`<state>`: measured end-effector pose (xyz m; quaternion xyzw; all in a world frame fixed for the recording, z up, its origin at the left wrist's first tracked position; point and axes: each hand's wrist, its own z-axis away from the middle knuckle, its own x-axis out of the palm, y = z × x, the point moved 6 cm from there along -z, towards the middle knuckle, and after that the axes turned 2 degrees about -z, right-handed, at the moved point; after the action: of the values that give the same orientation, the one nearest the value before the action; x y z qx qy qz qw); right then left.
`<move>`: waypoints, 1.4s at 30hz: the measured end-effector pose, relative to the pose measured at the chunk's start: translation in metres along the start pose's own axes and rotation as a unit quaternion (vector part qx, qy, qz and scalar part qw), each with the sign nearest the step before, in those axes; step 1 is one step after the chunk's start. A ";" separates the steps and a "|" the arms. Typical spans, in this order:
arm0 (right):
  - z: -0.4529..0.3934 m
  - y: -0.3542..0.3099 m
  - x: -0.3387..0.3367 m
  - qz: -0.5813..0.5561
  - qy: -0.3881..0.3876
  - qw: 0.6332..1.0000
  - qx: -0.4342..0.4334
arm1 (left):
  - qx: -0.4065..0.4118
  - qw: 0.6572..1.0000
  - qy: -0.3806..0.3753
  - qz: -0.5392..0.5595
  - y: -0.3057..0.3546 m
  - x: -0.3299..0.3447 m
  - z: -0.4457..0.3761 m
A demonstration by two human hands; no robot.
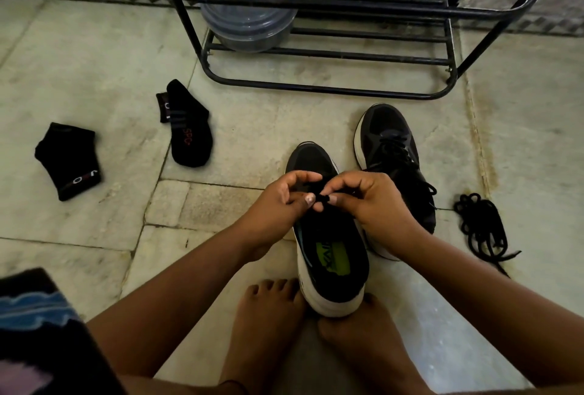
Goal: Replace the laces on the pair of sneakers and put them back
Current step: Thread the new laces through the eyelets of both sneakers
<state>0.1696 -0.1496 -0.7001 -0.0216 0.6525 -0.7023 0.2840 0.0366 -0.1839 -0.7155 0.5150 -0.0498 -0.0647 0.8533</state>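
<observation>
The fingers [311,198] of both hands are curled in tight, thumb against forefinger, pinching a black lace [322,198] over the middle of the near sneaker [331,236]. The left hand [278,201] grips the lace from the left side and the right hand [369,198] from the right, their fingertips almost touching.

Toward the left edge of the floor [94,72] lies a black sock [71,160], with a second black sock [188,129] to its right. The near sneaker stands toe away from the person near the middle of the floor, its heel propped against the bare feet [268,315], a green insole label showing inside. Just beside it on the right, slightly farther away, stands the second sneaker [392,148], black laces threaded through it. Beyond both stands a black metal rack [331,88] with a grey lidded container [249,9] on its lower rails. Toward the right edge of the floor lies a loose bundle of black laces [483,227].
</observation>
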 end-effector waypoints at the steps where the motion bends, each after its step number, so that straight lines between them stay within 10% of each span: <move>1: 0.000 -0.004 -0.002 0.051 0.008 0.998 -0.046 | -0.018 1.000 0.001 0.012 -0.002 0.000 -0.001; 7: 0.007 -0.019 -0.001 0.238 -0.016 0.953 -0.188 | -0.025 0.999 0.014 -0.017 -0.006 -0.003 -0.002; 24: 0.003 -0.015 -0.003 0.215 -0.051 0.971 -0.088 | 0.183 0.926 0.072 -0.323 0.024 0.001 0.017; 42: 0.021 -0.009 0.006 0.237 0.078 0.958 -0.142 | -0.024 0.998 -0.022 -0.050 0.005 -0.003 0.010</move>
<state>0.1698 -0.1709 -0.6904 0.1481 0.7519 -0.5144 0.3847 0.0326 -0.1895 -0.7066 0.4944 -0.0407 -0.1200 0.8599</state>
